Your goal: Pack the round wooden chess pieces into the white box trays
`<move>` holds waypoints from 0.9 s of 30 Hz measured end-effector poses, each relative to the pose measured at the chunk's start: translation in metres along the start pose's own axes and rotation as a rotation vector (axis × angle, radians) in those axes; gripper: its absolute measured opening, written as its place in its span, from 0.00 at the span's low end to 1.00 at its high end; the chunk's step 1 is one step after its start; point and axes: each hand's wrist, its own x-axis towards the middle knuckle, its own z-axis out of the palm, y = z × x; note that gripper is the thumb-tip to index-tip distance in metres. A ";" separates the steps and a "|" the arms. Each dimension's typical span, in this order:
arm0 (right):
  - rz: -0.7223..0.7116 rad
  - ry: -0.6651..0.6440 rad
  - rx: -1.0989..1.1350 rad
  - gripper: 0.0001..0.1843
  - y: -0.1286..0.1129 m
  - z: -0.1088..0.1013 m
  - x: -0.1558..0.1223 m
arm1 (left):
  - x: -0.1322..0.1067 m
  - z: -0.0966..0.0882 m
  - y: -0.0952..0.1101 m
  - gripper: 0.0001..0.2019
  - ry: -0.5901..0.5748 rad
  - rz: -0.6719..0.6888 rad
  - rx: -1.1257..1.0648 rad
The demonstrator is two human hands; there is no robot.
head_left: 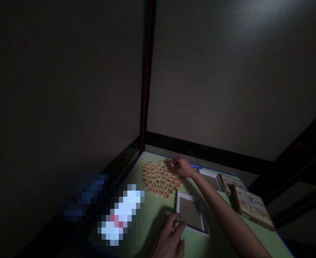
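Observation:
Round wooden xiangqi pieces with red and black characters lie flat in a close cluster on a green table. At the cluster's far right edge my right hand has its fingers curled together on a small pale disc that looks like one of the pieces; the fingers partly hide it. My left hand grips the near left corner of an open shallow box with white walls and a grey-brown bottom. No pieces show inside that box.
A second shallow white-walled box stands behind my right forearm. Two printed box lids overlap at the right. A bright blurred-out rectangle lies at the left. Walls meet beyond the table's far corner.

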 end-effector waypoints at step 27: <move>0.139 -0.035 -0.299 0.22 -0.020 0.011 -0.156 | 0.101 -0.028 0.012 0.15 -0.098 -0.040 0.357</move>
